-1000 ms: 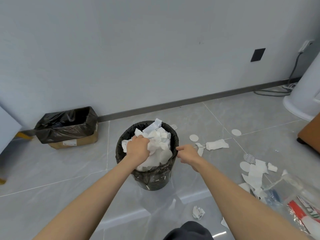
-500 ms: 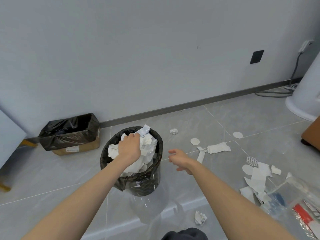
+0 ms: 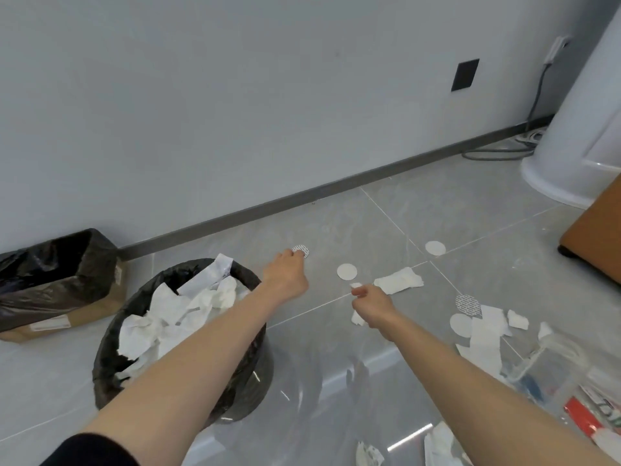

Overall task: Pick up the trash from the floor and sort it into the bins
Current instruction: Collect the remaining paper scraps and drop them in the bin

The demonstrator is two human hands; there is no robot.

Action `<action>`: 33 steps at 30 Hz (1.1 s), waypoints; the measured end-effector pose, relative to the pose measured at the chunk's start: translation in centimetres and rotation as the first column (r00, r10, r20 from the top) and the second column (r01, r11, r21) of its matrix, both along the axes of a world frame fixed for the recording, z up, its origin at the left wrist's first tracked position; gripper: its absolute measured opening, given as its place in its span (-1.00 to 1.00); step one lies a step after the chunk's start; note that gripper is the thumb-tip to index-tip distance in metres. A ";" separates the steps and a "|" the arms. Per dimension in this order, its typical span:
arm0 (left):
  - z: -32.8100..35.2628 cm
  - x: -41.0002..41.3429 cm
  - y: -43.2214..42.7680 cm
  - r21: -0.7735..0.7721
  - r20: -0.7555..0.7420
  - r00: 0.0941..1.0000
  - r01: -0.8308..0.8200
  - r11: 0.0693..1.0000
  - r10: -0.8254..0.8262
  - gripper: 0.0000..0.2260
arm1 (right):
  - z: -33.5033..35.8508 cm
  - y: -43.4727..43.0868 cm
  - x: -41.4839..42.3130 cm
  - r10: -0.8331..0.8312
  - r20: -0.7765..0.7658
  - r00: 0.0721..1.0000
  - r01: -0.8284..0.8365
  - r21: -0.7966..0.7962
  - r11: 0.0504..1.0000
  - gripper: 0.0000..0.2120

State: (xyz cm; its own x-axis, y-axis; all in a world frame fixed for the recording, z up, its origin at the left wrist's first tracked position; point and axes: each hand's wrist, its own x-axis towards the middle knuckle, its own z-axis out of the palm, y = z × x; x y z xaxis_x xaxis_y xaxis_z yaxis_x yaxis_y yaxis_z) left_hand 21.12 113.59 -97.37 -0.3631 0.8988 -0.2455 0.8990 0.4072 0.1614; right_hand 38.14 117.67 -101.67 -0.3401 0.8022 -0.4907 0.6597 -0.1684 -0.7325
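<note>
A person leans over a grey tiled floor (image 3: 386, 223) strewn with litter, both bare arms stretched out. The left hand (image 3: 285, 274) reaches past a round bin lined with a black plastic bag (image 3: 258, 375), which is heaped with crumpled white paper (image 3: 158, 317). Its fingertips meet the edge of a small round disc with a grey printed pattern (image 3: 302, 249) lying near the dark skirting board. The back of the hand hides the fingers, so whether they grip the disc cannot be told.

The right hand (image 3: 373, 304) hovers with fingers curled over a narrow white paper strip (image 3: 357, 318) on the floor. Thumb and forefinger are drawn close together, but whether they pinch the strip cannot be told.

Between and beyond the hands lie a plain white paper disc (image 3: 346, 271) and a crumpled white tissue (image 3: 400, 280). A second white disc (image 3: 435, 247) sits farther off. More discs and torn white sheets (image 3: 487, 334) are scattered to the right, beside clear plastic packaging (image 3: 554, 364).

At far left, against the wall, stands a brown cardboard box lined with a black bag (image 3: 84, 317).
</note>
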 end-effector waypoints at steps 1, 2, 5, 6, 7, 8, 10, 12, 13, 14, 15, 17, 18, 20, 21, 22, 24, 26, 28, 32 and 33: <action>-1.5 -0.2 1.3 -0.052 0.031 0.999 0.006 0.999 -0.004 -0.52 | -0.8 1.0 0.0 0.015 0.025 1.000 -0.015 0.014 1.000 -0.61; -3.2 -0.5 2.7 -0.102 0.059 0.998 0.008 0.995 -0.002 -0.51 | -1.9 2.2 -0.1 0.032 0.051 0.998 -0.034 0.030 0.999 -0.61; -7.7 -1.7 5.9 -0.225 0.103 0.994 -0.012 0.974 0.036 -0.57 | -4.5 5.1 -0.5 0.122 0.151 0.981 -0.136 0.087 0.987 -0.59; -8.9 -2.2 6.8 -0.253 0.113 0.992 -0.019 0.967 0.049 -0.59 | -5.1 5.9 -0.6 0.153 0.182 0.971 -0.175 0.112 0.978 -0.59; -10.2 -2.7 7.8 -0.271 0.126 0.990 -0.032 0.962 0.068 -0.60 | -6.1 6.9 -0.9 0.186 0.217 0.958 -0.218 0.132 0.967 -0.58; -11.3 -3.3 8.6 -0.273 0.139 0.986 -0.047 0.961 0.088 -0.59 | -6.7 7.6 -1.1 0.215 0.247 0.945 -0.258 0.155 0.954 -0.57; -13.8 -4.7 10.6 -0.261 0.168 0.978 -0.075 0.962 0.122 -0.56 | -8.5 9.3 -1.9 0.270 0.291 0.918 -0.329 0.175 0.928 -0.55; -16.0 -5.8 12.2 -0.240 0.196 0.969 -0.102 0.965 0.151 -0.51 | -10.2 10.5 -2.8 0.326 0.325 0.888 -0.398 0.184 0.899 -0.52; -16.7 -6.3 12.8 -0.233 0.203 0.966 -0.114 0.966 0.163 -0.48 | -10.8 11.0 -3.4 0.357 0.347 0.867 -0.436 0.185 0.881 -0.51; -17.3 -6.6 13.4 -0.228 0.207 0.964 -0.120 0.966 0.169 -0.45 | -11.4 11.5 -3.9 0.389 0.369 0.844 -0.475 0.180 0.861 -0.49; -18.1 -7.0 14.0 -0.227 0.201 0.965 -0.123 0.966 0.170 -0.42 | -12.1 11.9 -4.4 0.418 0.390 0.821 -0.510 0.171 0.843 -0.47; -19.4 -7.7 15.2 -0.229 0.193 0.965 -0.131 0.965 0.177 -0.40 | -13.3 12.4 -5.3 0.448 0.425 0.787 -0.554 0.165 0.816 -0.45; -19.8 -8.0 15.6 -0.235 0.187 0.966 -0.133 0.963 0.179 -0.40 | -13.7 12.6 -5.7 0.453 0.446 0.772 -0.569 0.167 0.806 -0.45; -20.3 -8.5 16.4 -0.255 0.171 0.969 -0.130 0.958 0.177 -0.40 | -14.5 12.9 -6.3 0.452 0.494 0.743 -0.593 0.171 0.787 -0.48; -20.4 -8.7 16.6 -0.266 0.172 0.969 -0.129 0.955 0.178 -0.41 | -14.9 12.8 -6.4 0.443 0.518 0.731 -0.595 0.167 0.787 -0.49; -20.3 -8.8 16.8 -0.263 0.175 0.969 -0.127 0.956 0.177 -0.41 | -15.3 12.7 -6.5 0.429 0.538 0.726 -0.592 0.172 0.787 -0.50; -20.1 -8.8 17.0 -0.257 0.166 0.973 -0.116 0.959 0.162 -0.42 | -16.0 12.3 -6.7 0.398 0.576 0.713 -0.597 0.202 0.777 -0.48; -20.4 -8.7 16.8 -0.261 0.182 0.968 -0.124 0.957 0.175 -0.41 | -16.4 11.7 -6.5 0.375 0.621 0.688 -0.621 0.237 0.747 -0.45; -20.6 -8.2 16.2 -0.242 0.184 0.966 -0.135 0.961 0.182 -0.42 | -16.6 11.1 -6.1 0.372 0.662 0.651 -0.667 0.264 0.697 -0.45; -20.7 -6.1 15.3 -0.199 0.190 0.975 -0.075 0.977 0.113 -0.46 | -16.6 10.0 -4.0 0.380 0.669 0.638 -0.698 0.294 0.654 -0.61; -20.7 -5.4 14.9 -0.202 0.193 0.976 -0.065 0.977 0.105 -0.47 | -16.6 9.8 -3.2 0.378 0.661 0.648 -0.693 0.306 0.653 -0.63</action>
State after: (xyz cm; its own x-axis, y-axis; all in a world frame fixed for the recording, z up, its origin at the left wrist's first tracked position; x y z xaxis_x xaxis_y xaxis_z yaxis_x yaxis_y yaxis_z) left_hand 15.68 128.49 -118.05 -0.3610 0.7952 -0.4872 0.8166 0.5218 0.2467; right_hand 34.90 127.43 -118.28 -0.6209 0.7174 -0.3158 0.7759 0.6197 -0.1177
